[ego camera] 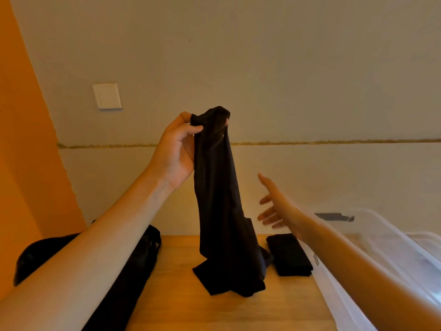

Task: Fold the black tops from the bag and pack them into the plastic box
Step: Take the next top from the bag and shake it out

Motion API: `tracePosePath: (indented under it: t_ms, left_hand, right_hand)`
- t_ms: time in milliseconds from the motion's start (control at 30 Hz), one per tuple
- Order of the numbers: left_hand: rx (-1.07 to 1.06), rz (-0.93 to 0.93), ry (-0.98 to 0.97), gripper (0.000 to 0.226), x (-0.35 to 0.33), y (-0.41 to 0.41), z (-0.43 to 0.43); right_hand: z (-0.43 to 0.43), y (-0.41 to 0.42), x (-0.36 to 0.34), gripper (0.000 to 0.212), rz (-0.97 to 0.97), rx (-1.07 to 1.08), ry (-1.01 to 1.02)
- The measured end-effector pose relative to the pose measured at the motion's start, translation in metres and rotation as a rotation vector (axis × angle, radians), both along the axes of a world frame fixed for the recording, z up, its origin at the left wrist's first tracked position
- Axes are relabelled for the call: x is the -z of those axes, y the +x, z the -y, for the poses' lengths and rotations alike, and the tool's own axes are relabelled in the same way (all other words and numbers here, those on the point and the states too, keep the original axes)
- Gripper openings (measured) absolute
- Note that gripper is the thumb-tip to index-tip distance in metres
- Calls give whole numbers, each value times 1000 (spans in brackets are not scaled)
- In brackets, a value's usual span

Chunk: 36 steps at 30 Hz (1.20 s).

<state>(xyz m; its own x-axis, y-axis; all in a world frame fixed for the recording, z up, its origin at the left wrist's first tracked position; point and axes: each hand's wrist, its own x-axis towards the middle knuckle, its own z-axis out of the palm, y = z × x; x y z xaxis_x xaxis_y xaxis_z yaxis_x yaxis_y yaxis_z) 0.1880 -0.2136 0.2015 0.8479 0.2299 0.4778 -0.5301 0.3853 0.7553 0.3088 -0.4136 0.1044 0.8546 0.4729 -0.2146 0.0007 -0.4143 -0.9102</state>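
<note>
Bag: the bag (133, 266) lies at the left on the tabletop (181, 295), partly behind the left forearm.
Left grip: the left grip (176, 151) is raised, thumb and fingers pinching the upper end of the black top (219, 211).
Black top: bunched and unfolded, it hangs from that pinch with its lower end crumpled on the tabletop.
Right grip: the right grip (279, 209) has its fingers spread and holds nothing, near the hanging cloth but apart from it.
Folded top: the folded top (288, 254) lies just beside the plastic box (334, 290), not inside it.
Progress: likely early. One piece is folded but unpacked, and one is still to fold.
Hidden: the bag's contents cannot be seen. The box is cut off at the right edge, and its inside is hard to make out.
</note>
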Motion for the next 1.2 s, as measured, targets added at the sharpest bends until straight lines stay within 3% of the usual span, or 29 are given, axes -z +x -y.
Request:
tracePosePath:
  t_ms: [100,167,333,400,467,500,567,633,700,767,833,967,1067,1200]
  left_hand:
    - [-65,-23,-7,16,-1,-2,-18]
    - [-88,-38,-32,17,-3,-4,-25]
    - [-102,20,25,22,-4,-13,-27]
    - [-169,21,67,20,-5,-18,-30]
    - [-247,11,94,21,-5,-22,-36]
    - [-281,8,102,21,-5,-23,-40]
    - [-304,14,107,23,-5,-25,-46]
    - [-284,27,110,24,-6,-25,-47]
    - [-266,41,127,24,-6,-24,-45]
    - [-264,48,172,25,-5,-22,-42]
    - [-265,54,220,26,-3,-19,-38]
    - [-259,52,281,27,-1,-20,-41]
    - [-261,48,299,28,-1,-24,-45]
    - [-289,37,293,27,2,-27,-49]
  right_hand:
    - [-11,-10,20,105,-220,-103,-24]
    - [-22,-18,27,99,-329,-178,30]
    - [-43,-33,29,39,-546,-240,334]
    - [-48,-28,28,17,-535,-124,494]
    - [-46,-15,18,17,-470,-9,668]
    - [-43,-8,10,19,-423,7,686]
    - [-34,-1,-2,19,-277,4,504]
    - [-31,-6,0,40,-153,-47,186]
    - [-35,-23,14,78,-226,-183,-33]
    - [-43,-41,34,110,-404,-338,-99]
    - [-56,-54,50,123,-531,-376,-40]
    - [-76,-68,62,94,-618,-313,73]
    - [-80,-73,59,83,-788,-356,200]
    - [-79,-76,58,43,-834,-282,459]
